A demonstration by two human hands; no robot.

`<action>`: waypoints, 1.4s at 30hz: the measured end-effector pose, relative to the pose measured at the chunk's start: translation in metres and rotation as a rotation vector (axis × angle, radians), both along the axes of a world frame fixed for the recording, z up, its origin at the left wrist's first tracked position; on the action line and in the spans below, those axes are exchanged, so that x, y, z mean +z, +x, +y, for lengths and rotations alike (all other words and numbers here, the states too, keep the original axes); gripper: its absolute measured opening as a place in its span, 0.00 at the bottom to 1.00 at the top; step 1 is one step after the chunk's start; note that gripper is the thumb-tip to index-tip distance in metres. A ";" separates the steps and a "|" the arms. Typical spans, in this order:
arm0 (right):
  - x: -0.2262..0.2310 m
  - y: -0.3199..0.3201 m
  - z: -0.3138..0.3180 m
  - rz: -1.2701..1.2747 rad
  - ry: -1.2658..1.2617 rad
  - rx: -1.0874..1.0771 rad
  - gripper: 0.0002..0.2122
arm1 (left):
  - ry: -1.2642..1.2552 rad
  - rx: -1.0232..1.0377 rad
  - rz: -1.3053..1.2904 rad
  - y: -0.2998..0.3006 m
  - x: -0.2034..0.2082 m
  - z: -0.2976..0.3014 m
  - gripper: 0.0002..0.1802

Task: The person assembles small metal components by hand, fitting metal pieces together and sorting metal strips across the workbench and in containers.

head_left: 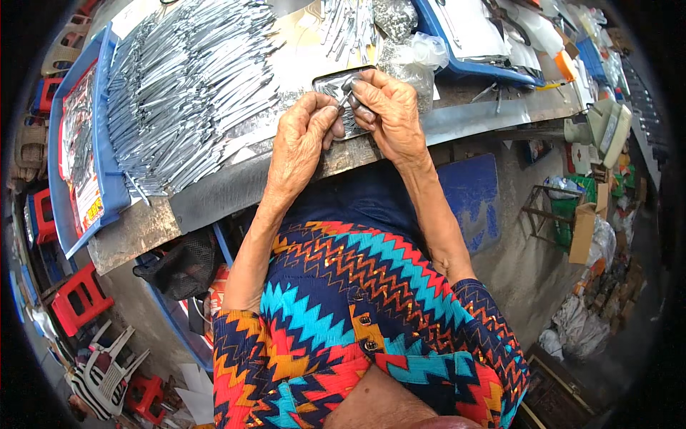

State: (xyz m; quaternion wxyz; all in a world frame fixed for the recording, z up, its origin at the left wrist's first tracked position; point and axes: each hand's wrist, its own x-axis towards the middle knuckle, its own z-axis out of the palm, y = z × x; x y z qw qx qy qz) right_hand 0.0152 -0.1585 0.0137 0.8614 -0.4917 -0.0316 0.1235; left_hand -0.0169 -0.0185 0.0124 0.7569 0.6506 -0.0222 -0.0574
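Observation:
Both my hands meet over a small dark-rimmed tray of small grey metal pieces. My left hand is closed in a pinch, its thumb and forefinger on one end of a thin metal piece. The fingers of my right hand close round the other end, and their tips look dark grey. What the piece is exactly cannot be made out, as fingers cover most of it. Left of my hands lies a broad heap of slim silvery metal strips.
More strips lie beyond the tray, beside clear plastic bags of small parts. Blue trays stand at the left and back right. The worktable's metal front edge runs close before me. Red stools stand on the floor at left.

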 end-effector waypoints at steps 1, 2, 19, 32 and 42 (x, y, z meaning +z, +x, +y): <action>0.000 -0.001 0.000 0.001 -0.007 0.003 0.08 | -0.001 -0.002 0.009 -0.001 0.000 0.001 0.08; 0.000 -0.001 0.000 0.002 -0.014 0.006 0.08 | -0.002 -0.003 0.017 -0.001 0.001 0.001 0.08; -0.003 -0.010 0.004 -0.149 -0.347 -0.038 0.05 | 0.249 0.074 -0.118 -0.006 -0.004 0.006 0.05; -0.020 0.013 -0.018 -0.574 -1.117 -0.177 0.05 | 1.137 0.270 -0.614 0.004 -0.014 0.048 0.08; -0.030 0.028 0.000 -0.750 -1.241 -0.152 0.03 | 1.398 0.289 -0.568 -0.001 -0.026 0.055 0.09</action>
